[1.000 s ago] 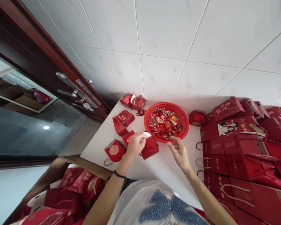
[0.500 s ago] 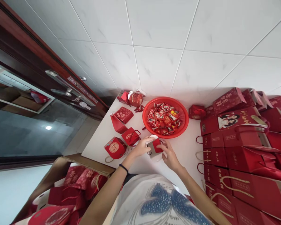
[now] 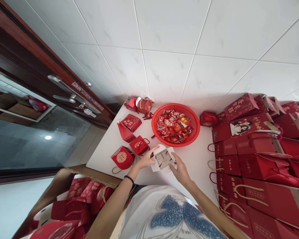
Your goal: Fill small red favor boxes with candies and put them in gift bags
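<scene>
1. The small pale-lined card box is held between the two hands, close in front of the torso, over the white surface; whether its base touches the surface cannot be told
2. The left hand grips its left wall, fingers near the far left corner; the right hand grips the right side, thumb towards the near edge and fingers at the far right
3. The box's opening faces up towards the head, showing folded tabs and dark slots inside; the mouth looks roughly square, so no long axis stands out, and pale flaps spread at its edges
4. The round red plastic basket lies directly beyond the box, slightly to the right, its near rim just past the fingertips, and is heaped with small red wrapped packets
5. Neither hand is clearly nearer the basket: the right is below its middle, the left below its left part
6. Left of the box, near the left hand, stands a red box with a cord handle
</scene>
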Demonstrator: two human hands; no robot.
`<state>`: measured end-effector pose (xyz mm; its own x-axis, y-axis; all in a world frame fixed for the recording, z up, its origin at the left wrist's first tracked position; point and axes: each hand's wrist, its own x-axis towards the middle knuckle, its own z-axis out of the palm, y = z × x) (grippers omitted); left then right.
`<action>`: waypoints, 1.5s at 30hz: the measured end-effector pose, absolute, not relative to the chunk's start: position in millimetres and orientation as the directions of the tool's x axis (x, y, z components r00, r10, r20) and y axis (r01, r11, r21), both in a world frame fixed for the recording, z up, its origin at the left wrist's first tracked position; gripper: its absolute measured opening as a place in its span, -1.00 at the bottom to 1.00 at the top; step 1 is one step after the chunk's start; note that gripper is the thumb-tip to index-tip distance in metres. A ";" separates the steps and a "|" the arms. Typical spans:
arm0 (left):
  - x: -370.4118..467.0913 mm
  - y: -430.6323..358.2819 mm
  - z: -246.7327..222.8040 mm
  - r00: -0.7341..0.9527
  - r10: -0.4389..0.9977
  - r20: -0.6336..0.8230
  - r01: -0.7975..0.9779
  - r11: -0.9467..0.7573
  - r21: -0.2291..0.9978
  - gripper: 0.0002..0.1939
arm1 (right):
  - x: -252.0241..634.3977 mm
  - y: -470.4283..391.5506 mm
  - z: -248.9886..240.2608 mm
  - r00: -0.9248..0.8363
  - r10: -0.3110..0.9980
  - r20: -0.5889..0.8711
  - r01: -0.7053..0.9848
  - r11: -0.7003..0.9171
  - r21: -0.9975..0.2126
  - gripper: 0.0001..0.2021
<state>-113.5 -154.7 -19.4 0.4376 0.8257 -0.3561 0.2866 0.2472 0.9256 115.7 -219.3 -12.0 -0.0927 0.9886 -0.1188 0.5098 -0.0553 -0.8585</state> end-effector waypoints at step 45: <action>11.0 -17.5 -10.5 0.462 0.768 -0.443 0.849 -0.238 0.472 -0.56 | 183.2 -102.2 21.6 0.073 0.918 -0.389 -0.394 -0.332 -0.857 -0.63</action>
